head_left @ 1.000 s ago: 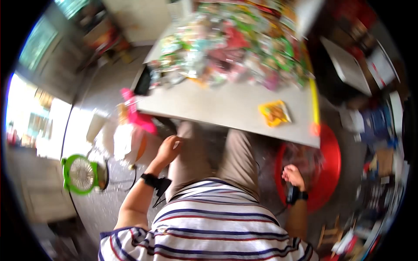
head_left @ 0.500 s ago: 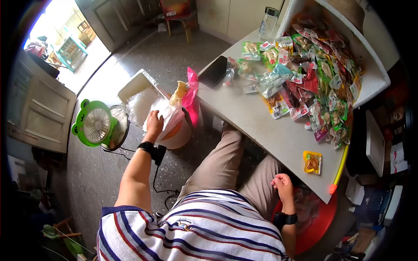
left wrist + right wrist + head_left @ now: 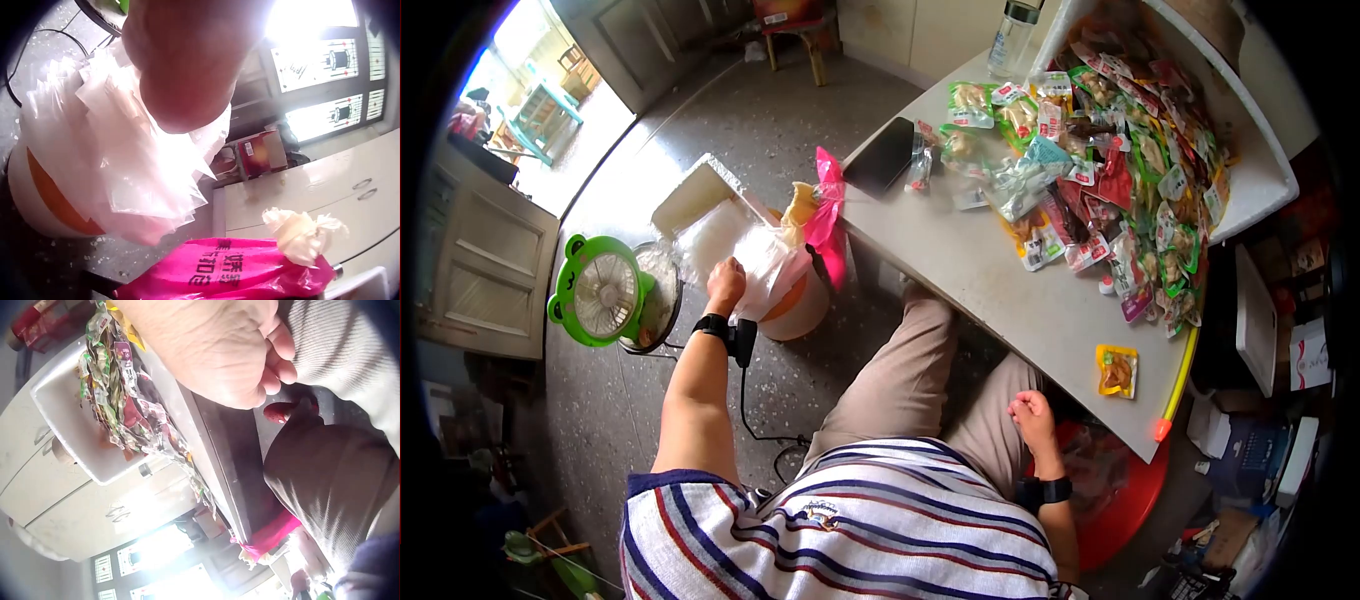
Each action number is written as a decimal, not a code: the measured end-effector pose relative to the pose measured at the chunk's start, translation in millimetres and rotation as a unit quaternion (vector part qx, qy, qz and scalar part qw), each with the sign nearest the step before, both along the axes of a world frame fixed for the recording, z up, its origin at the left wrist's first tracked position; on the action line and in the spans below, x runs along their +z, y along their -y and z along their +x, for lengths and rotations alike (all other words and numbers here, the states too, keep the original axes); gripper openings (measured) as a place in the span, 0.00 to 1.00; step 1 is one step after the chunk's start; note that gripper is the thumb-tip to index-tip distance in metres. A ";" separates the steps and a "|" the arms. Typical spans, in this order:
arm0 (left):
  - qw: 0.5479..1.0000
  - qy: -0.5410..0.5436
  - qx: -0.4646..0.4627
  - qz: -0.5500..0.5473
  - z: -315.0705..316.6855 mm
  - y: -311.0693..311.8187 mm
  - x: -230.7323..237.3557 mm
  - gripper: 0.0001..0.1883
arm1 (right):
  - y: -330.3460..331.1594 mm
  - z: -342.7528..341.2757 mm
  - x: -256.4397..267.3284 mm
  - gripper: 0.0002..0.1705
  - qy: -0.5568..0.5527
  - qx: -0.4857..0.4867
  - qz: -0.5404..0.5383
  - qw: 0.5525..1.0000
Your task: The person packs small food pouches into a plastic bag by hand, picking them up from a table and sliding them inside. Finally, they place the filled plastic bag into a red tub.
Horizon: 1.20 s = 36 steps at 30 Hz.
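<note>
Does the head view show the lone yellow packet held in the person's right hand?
No, the lone yellow packet lies on the table near its corner, apart from the right hand.

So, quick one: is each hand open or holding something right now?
Left hand: at the plastic bags; whether it grips any cannot be told.
Right hand: open, fingers loosely curled, nothing visible in it.

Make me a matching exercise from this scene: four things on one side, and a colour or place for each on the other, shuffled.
1. Fan
2. Lone packet
3. Tub
4. Left hand

A. Red, partly under the table
B. At the plastic bags
C. Green
D. On the tabletop, apart from the pile

Pairs: 1-C, 2-D, 3-A, 4-B
</note>
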State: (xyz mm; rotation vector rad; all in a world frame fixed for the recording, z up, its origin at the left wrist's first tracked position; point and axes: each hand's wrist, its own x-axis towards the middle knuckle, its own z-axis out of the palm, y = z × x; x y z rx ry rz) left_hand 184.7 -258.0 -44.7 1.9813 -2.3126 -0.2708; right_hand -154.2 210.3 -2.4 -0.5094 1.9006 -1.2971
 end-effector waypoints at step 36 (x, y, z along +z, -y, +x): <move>0.871 -0.306 -0.364 0.122 -231.5 -117.8 146.7 0.09 | 99.4 -43.9 88.7 0.17 0.044 -0.071 -0.169 0.982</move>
